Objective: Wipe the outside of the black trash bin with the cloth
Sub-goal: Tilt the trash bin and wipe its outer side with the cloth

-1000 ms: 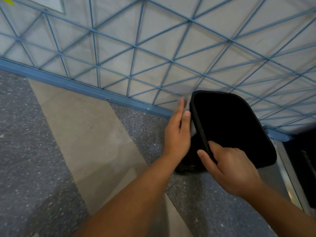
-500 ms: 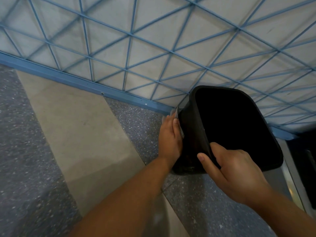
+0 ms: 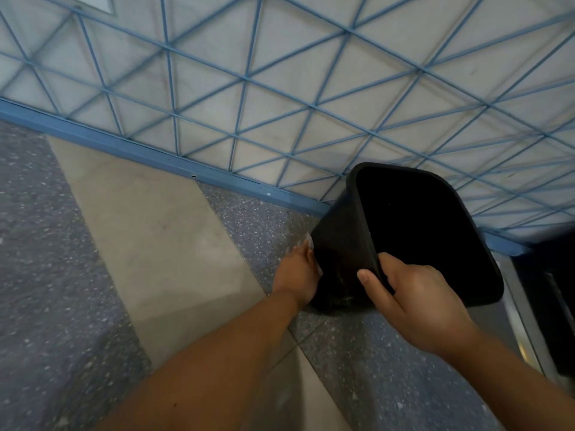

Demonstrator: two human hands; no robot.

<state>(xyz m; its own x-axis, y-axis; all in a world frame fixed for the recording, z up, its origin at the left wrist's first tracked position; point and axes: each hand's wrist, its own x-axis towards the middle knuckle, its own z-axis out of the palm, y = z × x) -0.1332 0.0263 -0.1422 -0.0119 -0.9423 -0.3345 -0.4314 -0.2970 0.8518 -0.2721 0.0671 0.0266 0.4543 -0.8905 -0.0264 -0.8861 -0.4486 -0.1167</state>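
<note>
**Bin tilted at the wall, one hand on its rim, the other low on its side**

A speckled grey floor (image 3: 62,306) with a pale beige band (image 3: 161,244) runs up to a blue baseboard (image 3: 155,157) and a white wall crossed by a blue triangular lattice (image 3: 280,88). The black trash bin (image 3: 339,259) stands against this wall at the right, tipped so its dark open mouth faces the camera.

The right hand (image 3: 417,303) comes in from the lower right and grips the near rim of the bin: the thumb lies along the outer face while the curled fingers (image 3: 401,269) hook over the edge into the opening. The left arm stretches forward from the bottom centre, and the left hand (image 3: 297,275) is set low against the bin's left outer wall, fingers straight and close together, pressing the cloth (image 3: 311,250) flat to the plastic. Only a thin pale edge of the cloth shows between the hand and the bin.
</note>
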